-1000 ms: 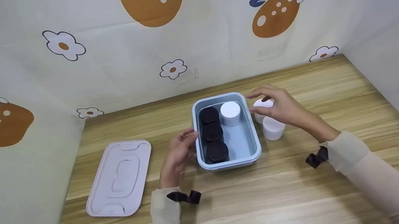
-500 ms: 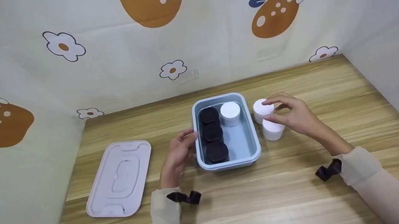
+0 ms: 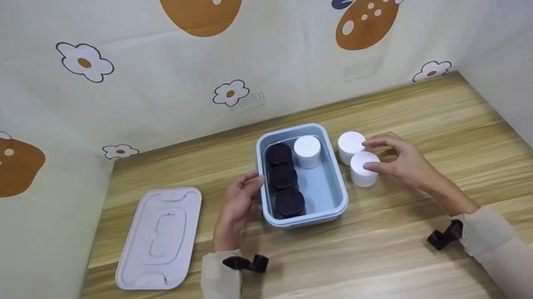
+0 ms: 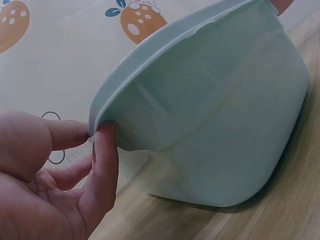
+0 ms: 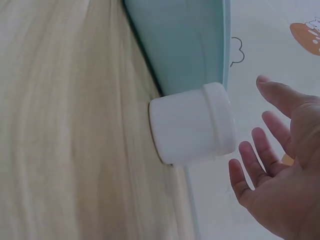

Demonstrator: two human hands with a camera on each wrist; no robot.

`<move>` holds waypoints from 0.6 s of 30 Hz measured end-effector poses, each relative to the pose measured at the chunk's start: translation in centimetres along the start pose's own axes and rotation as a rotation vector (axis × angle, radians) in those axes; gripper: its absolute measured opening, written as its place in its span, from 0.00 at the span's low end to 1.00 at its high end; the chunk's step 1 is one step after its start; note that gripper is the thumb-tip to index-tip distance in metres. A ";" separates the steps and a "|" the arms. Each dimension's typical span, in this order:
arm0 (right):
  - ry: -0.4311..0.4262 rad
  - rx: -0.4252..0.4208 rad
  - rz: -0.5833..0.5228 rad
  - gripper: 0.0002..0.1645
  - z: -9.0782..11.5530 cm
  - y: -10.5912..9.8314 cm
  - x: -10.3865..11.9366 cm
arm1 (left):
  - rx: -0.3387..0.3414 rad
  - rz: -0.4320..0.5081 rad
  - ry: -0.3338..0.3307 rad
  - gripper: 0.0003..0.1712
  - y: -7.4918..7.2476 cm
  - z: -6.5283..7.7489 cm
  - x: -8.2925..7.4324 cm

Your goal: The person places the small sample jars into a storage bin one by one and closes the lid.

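Note:
My left hand [image 3: 238,203] pinches the left rim of a light blue plastic bin [image 3: 324,213], thumb on the rim and a finger beneath its lip in the left wrist view. Inside stand three dark-lidded jars [image 3: 289,202] in a column on the left and a white jar [image 3: 307,149] at the back right. Two more white jars stand outside: the nearer jar [image 3: 363,171] and, behind it, the farther jar [image 3: 351,145]. Spread around the nearer jar's lid, my right hand [image 3: 403,164] holds nothing; the right wrist view shows its fingers apart from the jar [image 5: 187,127].
A pale flat lid [image 3: 159,240] lies on the wooden table [image 3: 346,274] left of the bin. Printed cloth walls [image 3: 284,53] close in the back and both sides. A dark wrist mount [image 3: 246,263] sticks out from each cuff.
My right hand has left the bin's right rim, passed over the farther white jar and come right and nearer, to the closer jar. My left hand and the bin stay put.

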State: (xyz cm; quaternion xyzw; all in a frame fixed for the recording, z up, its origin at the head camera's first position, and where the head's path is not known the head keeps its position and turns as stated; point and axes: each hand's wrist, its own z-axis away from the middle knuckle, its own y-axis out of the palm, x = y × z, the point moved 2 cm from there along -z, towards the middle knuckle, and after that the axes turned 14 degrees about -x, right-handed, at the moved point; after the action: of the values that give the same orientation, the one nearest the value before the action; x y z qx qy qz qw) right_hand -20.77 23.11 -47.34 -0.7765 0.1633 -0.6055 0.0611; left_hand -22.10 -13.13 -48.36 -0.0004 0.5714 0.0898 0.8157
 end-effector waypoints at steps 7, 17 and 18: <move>0.050 0.042 0.010 0.35 0.2 0.0 -1.3 | -0.001 0.005 -0.004 0.25 0.1 0.0 0.0; 0.056 0.151 -0.010 0.42 0.5 0.4 -2.5 | 0.007 0.011 0.006 0.24 0.0 0.0 0.2; 0.058 0.159 0.006 0.43 0.5 0.5 -2.5 | 0.007 0.014 0.006 0.24 0.0 0.0 0.2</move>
State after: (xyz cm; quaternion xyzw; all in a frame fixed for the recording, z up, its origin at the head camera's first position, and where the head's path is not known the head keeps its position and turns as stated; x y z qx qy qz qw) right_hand -20.95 23.45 -49.89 -0.7508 0.1189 -0.6386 0.1196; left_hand -22.06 -13.10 -48.52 0.0061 0.5741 0.0933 0.8134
